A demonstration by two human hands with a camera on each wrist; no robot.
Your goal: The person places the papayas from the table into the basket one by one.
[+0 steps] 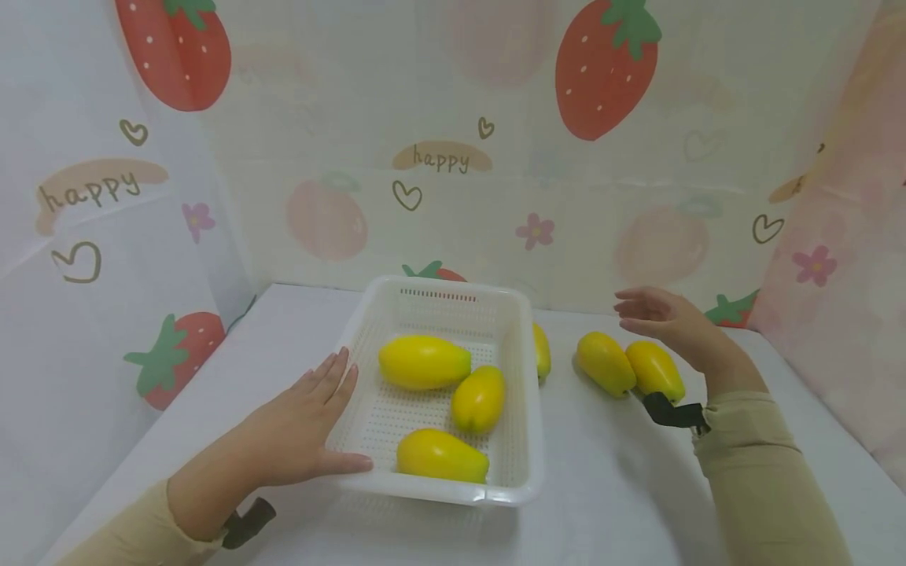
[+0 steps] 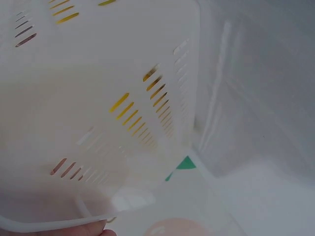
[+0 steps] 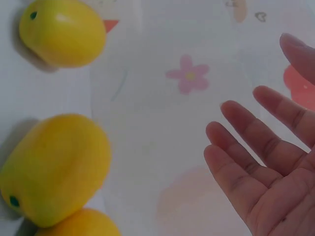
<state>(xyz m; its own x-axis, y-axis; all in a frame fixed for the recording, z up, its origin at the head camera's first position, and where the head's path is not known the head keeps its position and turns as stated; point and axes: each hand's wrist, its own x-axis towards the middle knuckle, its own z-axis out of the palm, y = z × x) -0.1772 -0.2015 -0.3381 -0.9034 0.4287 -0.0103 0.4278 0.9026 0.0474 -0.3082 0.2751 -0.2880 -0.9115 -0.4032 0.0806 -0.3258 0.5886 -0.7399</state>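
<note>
A white plastic basket (image 1: 513, 495) with slotted walls stands on the table, holding three yellow mango-like fruits: one long fruit (image 1: 425, 362), one smaller fruit (image 1: 478, 399) and one near the front wall (image 1: 442, 456). My left hand (image 1: 297, 428) rests on the basket's left side with straight fingers, its thumb along the front rim. In the left wrist view, fingers (image 2: 86, 230) show at the rim. My right hand (image 1: 672, 322) is raised behind two fruits on the table, a left one (image 1: 605, 363) and a right one (image 1: 654, 369). It holds nothing; its fingers (image 3: 246, 123) are spread and relaxed.
Another yellow fruit (image 1: 541, 354) lies just right of the basket, partly hidden by its wall. The white table (image 1: 580, 487) is bounded at the back and sides by printed cloth (image 1: 453, 212) with strawberries, hearts and flowers.
</note>
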